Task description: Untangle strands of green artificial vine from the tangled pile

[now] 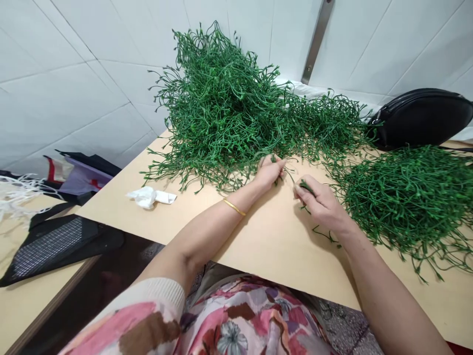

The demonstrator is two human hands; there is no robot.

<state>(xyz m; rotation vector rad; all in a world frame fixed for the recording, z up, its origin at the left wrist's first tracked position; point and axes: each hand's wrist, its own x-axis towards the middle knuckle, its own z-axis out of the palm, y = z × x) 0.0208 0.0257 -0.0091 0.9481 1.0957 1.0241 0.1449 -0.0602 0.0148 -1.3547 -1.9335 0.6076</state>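
My left hand (270, 171), a gold bangle on its wrist, is closed on thin green artificial plant stems at the front edge of a large tangled pile of green stems (221, 103). To its right, my right hand (320, 201) pinches a few more green stems (306, 186). A thin strand appears to run across the gap between the two hands. Under my right hand a loose stem (327, 235) lies on the table. Nearest to that hand on the right is a second, rounded heap of green stems (406, 197). My fingers partly hide what they hold.
Both heaps lie on a pale wooden table (251, 246) against a white tiled wall (129, 29). A black bag (424, 118) stands at the back right. A crumpled white tissue (148, 197) is on the left. Beyond the table's left edge are a black mesh-panelled item (55, 241) and white strands (22, 197).
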